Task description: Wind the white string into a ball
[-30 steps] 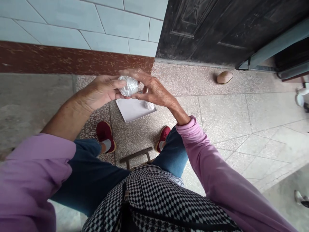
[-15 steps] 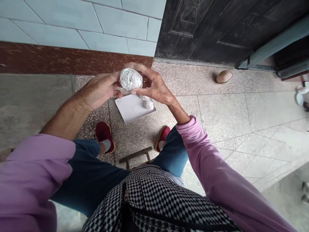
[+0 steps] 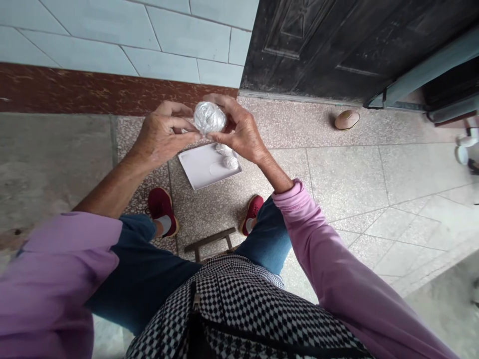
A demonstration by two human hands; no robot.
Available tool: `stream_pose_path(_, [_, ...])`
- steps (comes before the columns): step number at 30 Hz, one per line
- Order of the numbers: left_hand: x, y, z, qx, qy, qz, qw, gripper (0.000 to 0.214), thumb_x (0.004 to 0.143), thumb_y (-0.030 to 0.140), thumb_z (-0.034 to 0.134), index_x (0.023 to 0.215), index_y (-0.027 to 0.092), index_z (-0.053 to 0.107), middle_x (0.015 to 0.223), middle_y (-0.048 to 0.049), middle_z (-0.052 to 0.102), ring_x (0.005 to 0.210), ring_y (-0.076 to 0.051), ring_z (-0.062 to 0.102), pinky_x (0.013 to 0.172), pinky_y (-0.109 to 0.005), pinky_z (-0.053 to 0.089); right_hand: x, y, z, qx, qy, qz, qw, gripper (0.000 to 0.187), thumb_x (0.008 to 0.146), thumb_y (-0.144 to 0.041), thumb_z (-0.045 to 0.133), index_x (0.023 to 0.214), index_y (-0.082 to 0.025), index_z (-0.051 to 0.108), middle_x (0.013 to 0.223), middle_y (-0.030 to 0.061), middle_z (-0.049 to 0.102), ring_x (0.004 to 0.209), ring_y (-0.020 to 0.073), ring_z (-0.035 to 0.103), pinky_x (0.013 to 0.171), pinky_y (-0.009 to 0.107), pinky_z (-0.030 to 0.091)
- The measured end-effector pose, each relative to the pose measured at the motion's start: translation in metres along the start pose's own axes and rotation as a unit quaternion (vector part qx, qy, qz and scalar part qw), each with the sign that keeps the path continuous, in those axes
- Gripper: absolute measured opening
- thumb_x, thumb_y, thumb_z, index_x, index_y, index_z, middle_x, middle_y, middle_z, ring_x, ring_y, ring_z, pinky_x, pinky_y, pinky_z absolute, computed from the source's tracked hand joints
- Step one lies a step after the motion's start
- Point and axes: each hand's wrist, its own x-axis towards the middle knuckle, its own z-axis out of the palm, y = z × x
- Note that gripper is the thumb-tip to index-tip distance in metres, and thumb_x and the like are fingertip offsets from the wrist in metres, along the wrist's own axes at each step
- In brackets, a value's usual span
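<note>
A shiny white ball of yarn (image 3: 209,118) is held up above the floor by my right hand (image 3: 241,127). The thumb lies at its lower edge and the fingers curve round its far right side. At the ball's left edge is my left hand (image 3: 160,130); its thumb and a finger come together in a pinch, and anything between them is too small to make out. Below the hands a shallow white tray (image 3: 200,167) rests on the floor. Two smaller white yarn balls (image 3: 230,162) lie in its right part, with a loose strand beside them.
A low wooden stool frame (image 3: 211,242) shows between my legs, behind my red shoes (image 3: 161,209). A pinkish rounded object (image 3: 347,120) sits on the floor near the dark door (image 3: 318,55). A tiled wall (image 3: 112,35) stands ahead on the left.
The yarn ball has shifted slightly right and up with my right hand. My left hand has turned, its fingers now bent and its thumb and a finger drawn together by the ball.
</note>
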Motion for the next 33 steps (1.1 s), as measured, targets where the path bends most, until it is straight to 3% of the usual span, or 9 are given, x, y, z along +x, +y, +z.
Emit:
stream_pose_path(3, [-0.005, 0.005, -0.001, -0.001, -0.030, -0.026, 0.999, 0.018, 0.089, 0.040, 0.097, 0.093, 0.022, 0.093, 0.125, -0.0111, 0.090, 0.112, -0.028, 0.078, 0.107, -0.039, 0.068, -0.003, 0.005, -0.005, -0.051, 0.015, -0.019, 0.998, 0.099, 0.103, -0.065, 0.101, 0.190, -0.027, 0.074, 0.197, 0.0082, 0.067, 0.184, 0.0415, 0.056, 0.145, 0.057, 0.063])
stream_pose_path(5, [-0.007, 0.008, -0.001, -0.021, -0.083, -0.055, 0.995, 0.022, 0.096, 0.042, 0.090, 0.092, 0.021, 0.093, 0.098, -0.0100, 0.088, 0.081, -0.022, 0.068, 0.077, -0.032, 0.058, -0.006, 0.005, -0.007, -0.079, 0.023, -0.038, 0.996, 0.085, 0.111, -0.048, 0.096, 0.189, -0.023, 0.073, 0.196, 0.0094, 0.067, 0.184, 0.0395, 0.056, 0.153, 0.055, 0.058])
stream_pose_path(8, [-0.008, 0.010, 0.000, -0.024, -0.135, -0.061, 0.989, 0.027, 0.099, 0.042, 0.086, 0.081, 0.021, 0.088, 0.078, -0.0076, 0.080, 0.066, -0.018, 0.056, 0.062, -0.030, 0.040, -0.010, 0.001, -0.003, -0.124, 0.013, -0.022, 0.992, 0.072, 0.114, -0.026, 0.090, 0.184, -0.032, 0.077, 0.193, 0.0055, 0.068, 0.183, 0.0393, 0.058, 0.153, 0.056, 0.059])
stream_pose_path(11, [-0.007, 0.011, 0.002, 0.004, -0.135, -0.051, 0.990, 0.021, 0.095, 0.036, 0.084, 0.081, 0.021, 0.088, 0.077, -0.0057, 0.080, 0.070, -0.018, 0.060, 0.064, -0.029, 0.039, -0.014, -0.003, 0.007, -0.172, -0.028, 0.024, 0.984, 0.069, 0.115, -0.014, 0.088, 0.180, -0.035, 0.079, 0.190, 0.0068, 0.069, 0.177, 0.0425, 0.065, 0.146, 0.059, 0.067])
stream_pose_path(16, [-0.006, 0.011, 0.000, 0.033, -0.143, -0.036, 0.989, 0.013, 0.090, 0.030, 0.084, 0.085, 0.020, 0.090, 0.080, -0.0031, 0.079, 0.076, -0.020, 0.063, 0.074, -0.031, 0.044, -0.025, -0.006, 0.024, -0.145, -0.149, 0.018, 0.978, 0.058, 0.112, -0.003, 0.085, 0.168, -0.021, 0.083, 0.174, 0.0138, 0.078, 0.154, 0.0386, 0.080, 0.139, 0.051, 0.067])
stream_pose_path(20, [-0.007, 0.011, -0.002, 0.000, -0.073, -0.004, 0.997, 0.007, 0.087, 0.029, 0.093, 0.089, 0.023, 0.092, 0.112, -0.0084, 0.086, 0.109, -0.027, 0.077, 0.113, -0.039, 0.061, -0.027, -0.002, 0.025, -0.022, -0.152, 0.039, 0.987, 0.091, 0.107, -0.019, 0.102, 0.190, -0.017, 0.065, 0.174, 0.0123, 0.083, 0.126, 0.0299, 0.085, 0.120, 0.043, 0.073])
stream_pose_path(23, [-0.008, 0.010, 0.000, -0.074, -0.058, -0.051, 0.994, 0.015, 0.088, 0.034, 0.095, 0.095, 0.021, 0.091, 0.109, -0.0080, 0.083, 0.104, -0.027, 0.074, 0.111, -0.041, 0.064, -0.026, 0.001, 0.024, 0.040, -0.130, 0.058, 0.989, 0.100, 0.104, -0.030, 0.108, 0.193, -0.020, 0.064, 0.184, 0.0124, 0.078, 0.110, 0.0249, 0.081, 0.104, 0.039, 0.076])
stream_pose_path(29, [-0.006, 0.007, 0.004, -0.179, -0.020, -0.132, 0.975, 0.021, 0.081, 0.031, 0.100, 0.085, 0.020, 0.082, 0.085, -0.0056, 0.074, 0.075, -0.019, 0.064, 0.075, -0.033, 0.055, -0.026, -0.003, 0.025, 0.061, -0.094, -0.003, 0.994, 0.092, 0.105, -0.036, 0.102, 0.191, -0.024, 0.074, 0.208, 0.0101, 0.054, 0.174, 0.0405, 0.069, 0.120, 0.043, 0.078])
stream_pose_path(33, [-0.004, 0.006, 0.000, -0.245, -0.001, -0.200, 0.949, 0.026, 0.076, 0.026, 0.104, 0.089, 0.018, 0.083, 0.090, -0.0080, 0.080, 0.077, -0.021, 0.073, 0.074, -0.034, 0.063, -0.025, -0.004, 0.029, 0.042, -0.101, -0.007, 0.994, 0.089, 0.103, -0.047, 0.105, 0.186, -0.029, 0.081, 0.199, 0.0107, 0.066, 0.180, 0.0446, 0.065, 0.129, 0.047, 0.072])
